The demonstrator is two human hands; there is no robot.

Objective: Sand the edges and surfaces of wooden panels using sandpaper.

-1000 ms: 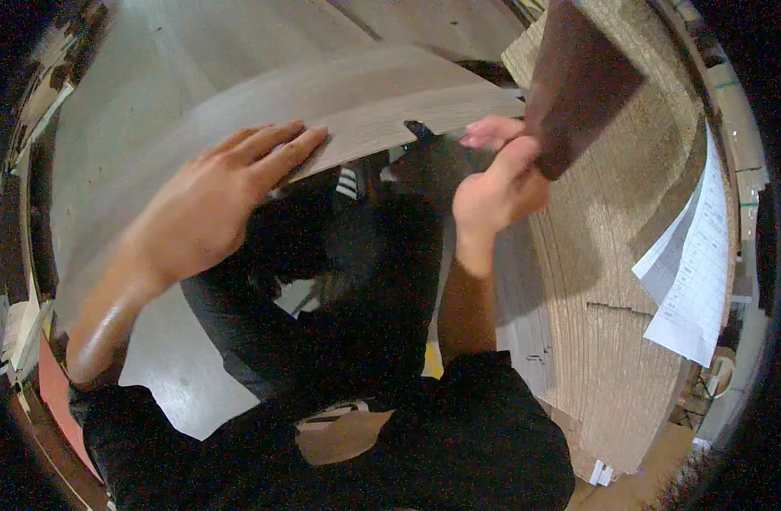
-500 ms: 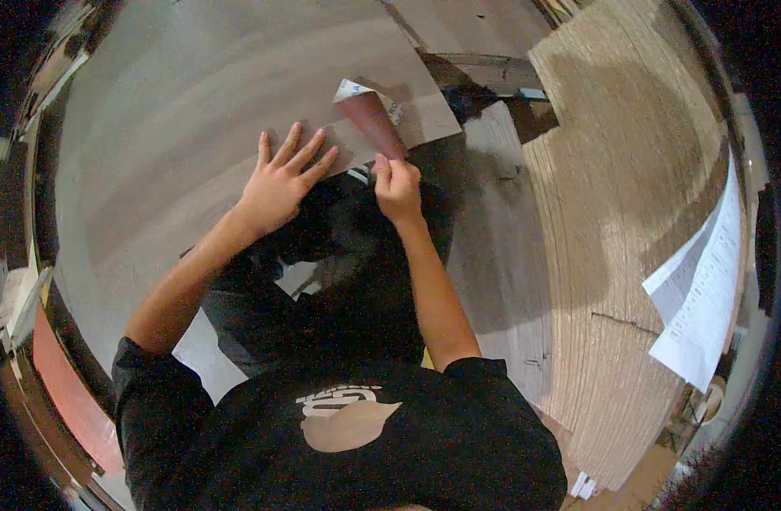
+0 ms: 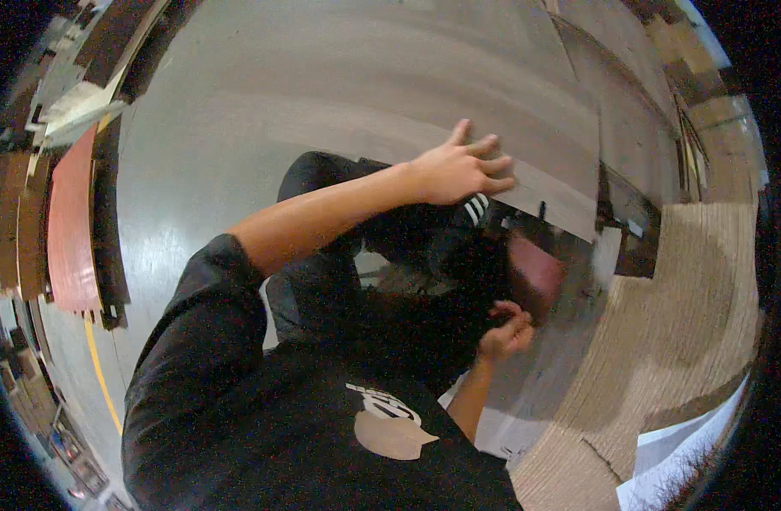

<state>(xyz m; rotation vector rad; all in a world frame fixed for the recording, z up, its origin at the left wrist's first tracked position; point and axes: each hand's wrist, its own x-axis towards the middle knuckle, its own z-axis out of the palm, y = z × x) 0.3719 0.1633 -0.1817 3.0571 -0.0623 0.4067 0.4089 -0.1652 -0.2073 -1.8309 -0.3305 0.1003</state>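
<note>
Several boards are around you. The big grey-brown board [image 3: 492, 94] spreads out in front of you. Past its near right corner is a light brown board [image 3: 637, 349] with thin lines along it. White paper [image 3: 671, 451] is at that board's near right edge, with dark hair in front of part of it. A pinkish-red board [image 3: 73, 221] is well apart on your left, near a yellow line [image 3: 100, 375]. Your left arm and dark bent leg [image 3: 309, 179] hide some of the big board's near edge.

Your black shirt [image 3: 279, 409] has white print on it, next to a pale leaf-shaped patch [image 3: 394, 439]. The print on the paper is too blurry to read.

Your left hand [image 3: 458, 170] is open wide, with its fingers spread over the big board's near edge. I can't tell if it touches. Your right hand [image 3: 505, 332] has its fingers curled and grips the bottom of a red-brown sheet [image 3: 535, 272]. That sheet is blurry and sticks up just off the near edge, close to the near right corner.
</note>
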